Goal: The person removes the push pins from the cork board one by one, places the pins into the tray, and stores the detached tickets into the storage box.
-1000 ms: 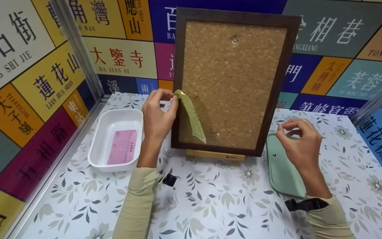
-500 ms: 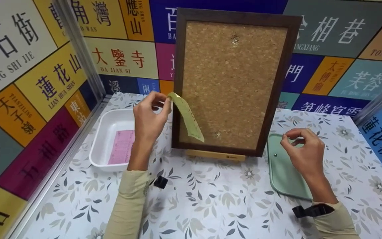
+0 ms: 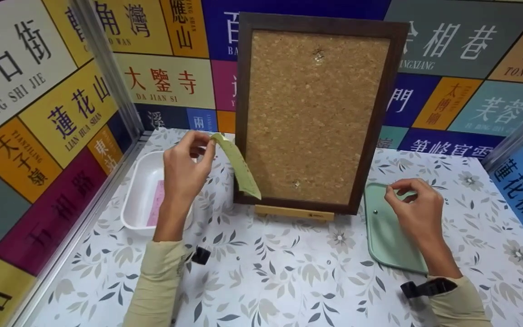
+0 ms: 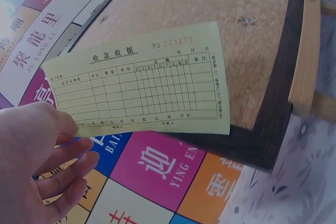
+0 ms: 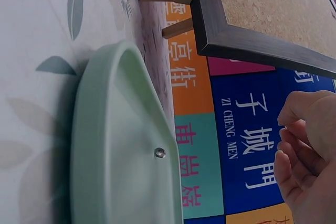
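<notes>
- The tabletop has a cloth with grey leaves and flowers on it.
- The right hand hangs over the green tray. Its thumb and first finger are pressed together at the tips. I cannot tell if something tiny sits between them.
- A small silver pin lies in the green tray, near the hand but apart from it.
- The left hand pinches the top end of a yellow receipt slip between thumb and fingers. The slip hangs down in the air, just in front of the left edge of the cork board.
- A white tub sits just left of the left hand. A pink slip lies flat inside it.
- The cork board has a dark brown frame and stands up on a small wooden stand, tilted back.
- Behind it all are walls with bright signs.
</notes>
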`<state>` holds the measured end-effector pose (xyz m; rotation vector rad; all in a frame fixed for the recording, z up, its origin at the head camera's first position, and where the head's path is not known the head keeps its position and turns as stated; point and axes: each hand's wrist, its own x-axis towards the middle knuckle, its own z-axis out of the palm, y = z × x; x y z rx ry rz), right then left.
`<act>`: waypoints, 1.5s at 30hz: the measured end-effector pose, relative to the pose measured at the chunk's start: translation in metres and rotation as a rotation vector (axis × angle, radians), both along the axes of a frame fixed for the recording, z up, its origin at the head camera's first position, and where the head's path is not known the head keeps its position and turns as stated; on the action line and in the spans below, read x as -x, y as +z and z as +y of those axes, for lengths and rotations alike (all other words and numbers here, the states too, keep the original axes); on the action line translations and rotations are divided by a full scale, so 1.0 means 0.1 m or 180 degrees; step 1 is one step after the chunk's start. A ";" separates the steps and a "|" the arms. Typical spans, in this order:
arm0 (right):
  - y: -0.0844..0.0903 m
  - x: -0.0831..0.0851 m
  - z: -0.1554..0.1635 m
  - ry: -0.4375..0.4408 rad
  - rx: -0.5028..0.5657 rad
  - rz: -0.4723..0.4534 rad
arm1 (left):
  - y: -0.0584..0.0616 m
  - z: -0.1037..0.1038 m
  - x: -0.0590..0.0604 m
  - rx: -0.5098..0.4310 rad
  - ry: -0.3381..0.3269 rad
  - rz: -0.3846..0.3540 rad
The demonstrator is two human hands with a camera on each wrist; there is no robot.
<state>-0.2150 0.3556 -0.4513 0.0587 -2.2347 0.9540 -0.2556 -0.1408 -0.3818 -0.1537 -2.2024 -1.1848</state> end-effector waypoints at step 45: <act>-0.20 0.04 0.26 -0.0175 -0.0235 -0.0759 | -0.08 -0.59 0.04 0.0074 0.0286 -0.0155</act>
